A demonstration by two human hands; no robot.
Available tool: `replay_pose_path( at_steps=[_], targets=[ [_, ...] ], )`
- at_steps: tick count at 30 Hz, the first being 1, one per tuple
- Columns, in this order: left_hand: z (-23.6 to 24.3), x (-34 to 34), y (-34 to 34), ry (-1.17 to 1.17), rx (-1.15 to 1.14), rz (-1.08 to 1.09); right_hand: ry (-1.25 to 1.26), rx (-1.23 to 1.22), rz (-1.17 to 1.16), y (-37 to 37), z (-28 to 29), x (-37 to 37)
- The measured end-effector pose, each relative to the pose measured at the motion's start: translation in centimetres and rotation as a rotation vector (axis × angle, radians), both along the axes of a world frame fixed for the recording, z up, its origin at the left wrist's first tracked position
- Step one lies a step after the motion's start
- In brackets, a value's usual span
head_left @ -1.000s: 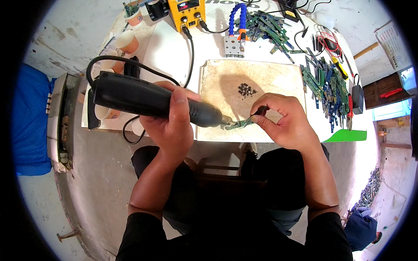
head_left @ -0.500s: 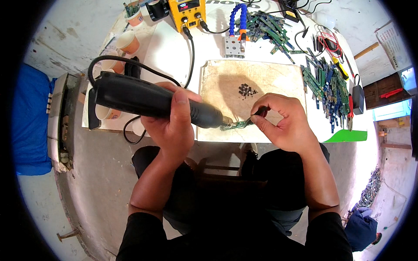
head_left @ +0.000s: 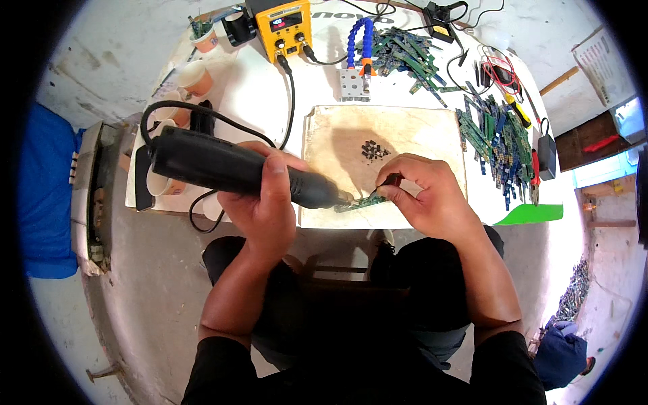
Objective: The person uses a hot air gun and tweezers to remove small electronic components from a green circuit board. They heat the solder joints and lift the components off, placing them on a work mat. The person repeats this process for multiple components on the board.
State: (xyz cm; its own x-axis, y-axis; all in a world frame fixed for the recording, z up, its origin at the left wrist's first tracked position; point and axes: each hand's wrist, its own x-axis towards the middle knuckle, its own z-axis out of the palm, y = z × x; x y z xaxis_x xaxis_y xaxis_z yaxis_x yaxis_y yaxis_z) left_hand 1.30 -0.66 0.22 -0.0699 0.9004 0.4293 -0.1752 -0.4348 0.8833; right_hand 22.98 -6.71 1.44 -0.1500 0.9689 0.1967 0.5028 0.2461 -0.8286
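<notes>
Hands (head_left: pixel 263 206), black heat gun (head_left: pixel 212 163), nozzle (head_left: pixel 345 198) at green strip (head_left: pixel 368 202)

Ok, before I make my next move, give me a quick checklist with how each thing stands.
1. Heat gun firmly held: ok, the left hand is wrapped around it.
2. Nozzle lined up: ok, it's at the left end of the green strip; contact cannot be told.
3. Dark tool in hand: ok, pinched in the right hand by the strip's right end.
4. Strip lying flat on the tan board: cannot tell from this angle.
5. Loose dark chips away from the nozzle: ok, piled apart, farther up the board.
6. Yellow control box on: ok, its display is lit.
</notes>
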Motion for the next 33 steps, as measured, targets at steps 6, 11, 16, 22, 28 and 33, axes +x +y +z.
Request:
replay_pose_path(
  at_steps=[6,11,16,22,28,33],
  targets=[
    [0.03,-0.39,-0.07,-0.082,-0.001,-0.078,-0.016,-0.01,-0.008,0.03,-0.15,-0.06],
    [-0.1,-0.21,0.08,0.047,0.034,-0.003,-0.05,0.058,-0.002,0.18,-0.53,0.09],
    [-0.16,-0.24,-0.03,0.011,0.012,0.003,0.002,-0.02,-0.04,-0.16,-0.19,-0.27],
    [-0.08,-0.39,0.1,-0.025,0.02,-0.034,-0.018,0.021,-0.042,-0.02,-0.36,-0.22],
    [-0.15,-0.32,0.16,0.025,0.036,-0.002,-0.028,-0.002,-0.043,-0.06,-0.04,-0.34],
    [-0.34,-0.29,0.22,0.037,0.019,0.012,-0.015,-0.019,-0.05,-0.08,-0.08,-0.35]
  ],
)
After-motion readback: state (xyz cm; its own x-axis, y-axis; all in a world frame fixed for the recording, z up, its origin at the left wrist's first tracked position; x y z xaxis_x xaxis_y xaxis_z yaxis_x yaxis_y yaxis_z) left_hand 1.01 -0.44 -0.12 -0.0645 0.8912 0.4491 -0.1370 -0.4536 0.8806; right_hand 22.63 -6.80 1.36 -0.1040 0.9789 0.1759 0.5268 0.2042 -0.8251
